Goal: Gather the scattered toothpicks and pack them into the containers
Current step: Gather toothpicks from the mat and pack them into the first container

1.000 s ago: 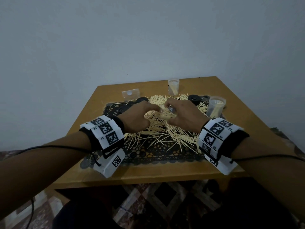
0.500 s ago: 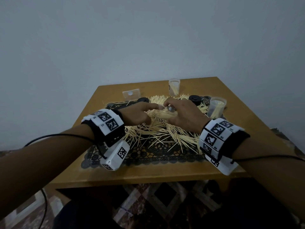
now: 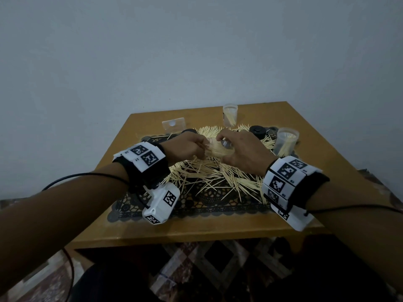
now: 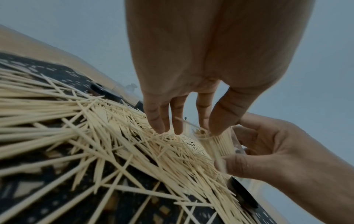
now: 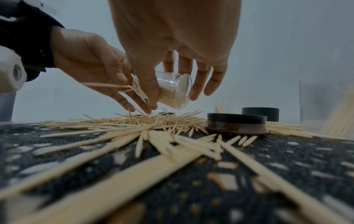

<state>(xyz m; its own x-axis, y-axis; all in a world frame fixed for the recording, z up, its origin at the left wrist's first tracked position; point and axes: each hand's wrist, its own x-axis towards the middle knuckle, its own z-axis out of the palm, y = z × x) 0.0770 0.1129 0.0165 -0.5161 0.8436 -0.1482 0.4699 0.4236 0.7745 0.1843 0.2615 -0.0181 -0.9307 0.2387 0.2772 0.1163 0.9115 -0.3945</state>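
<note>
A heap of loose toothpicks (image 3: pixel 213 175) covers the black lace mat (image 3: pixel 196 208). Just above the heap my right hand (image 3: pixel 226 139) holds a clear container (image 3: pixel 220 149) tipped on its side, its mouth toward the left. In the right wrist view this container (image 5: pixel 182 98) is packed with toothpicks, with my thumb and fingers (image 5: pixel 151 91) around it. My left hand (image 3: pixel 199 146) is at the container's mouth. Its thumb and fingers (image 5: pixel 118 75) pinch a toothpick (image 5: pixel 107 85) whose tip is at the rim. The left wrist view shows the same pinch (image 4: pixel 191 127) at the mouth.
Two more clear containers holding toothpicks stand at the back (image 3: pixel 230 115) and back right (image 3: pixel 285 141). Black lids (image 5: pixel 236 124) (image 5: pixel 260 113) lie by the heap, another (image 3: pixel 189 132) at the back left. A clear piece (image 3: pixel 173 125) stands behind it. The wooden table (image 3: pixel 196 232) ends near me.
My left hand has lifted off the heap and moved right to the container's mouth with a toothpick. The left wrist has rolled over. The right hand has kept the tipped container almost still.
</note>
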